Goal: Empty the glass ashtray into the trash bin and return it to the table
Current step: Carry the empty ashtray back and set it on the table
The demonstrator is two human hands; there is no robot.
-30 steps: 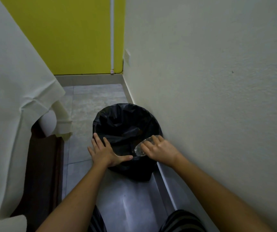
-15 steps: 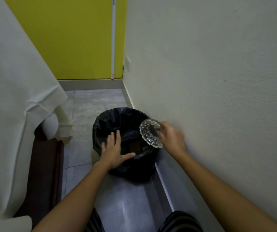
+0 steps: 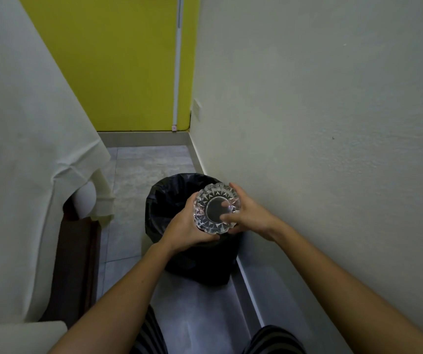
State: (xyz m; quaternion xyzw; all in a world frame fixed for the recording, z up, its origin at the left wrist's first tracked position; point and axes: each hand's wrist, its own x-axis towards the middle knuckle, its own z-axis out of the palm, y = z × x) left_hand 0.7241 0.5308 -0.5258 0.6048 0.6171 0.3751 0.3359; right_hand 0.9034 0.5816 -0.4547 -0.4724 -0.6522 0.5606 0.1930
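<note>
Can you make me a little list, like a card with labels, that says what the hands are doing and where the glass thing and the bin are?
glass ashtray: held over the bin's mouth, open side facing the camera, looks empty
left hand: grips the ashtray's left and lower rim
right hand: grips its right side, fingertips showing through the glass
trash bin: on the floor by the white wall, lined with a black bag
tablecloth: pale, hanging on the left
table top: not in view
</note>
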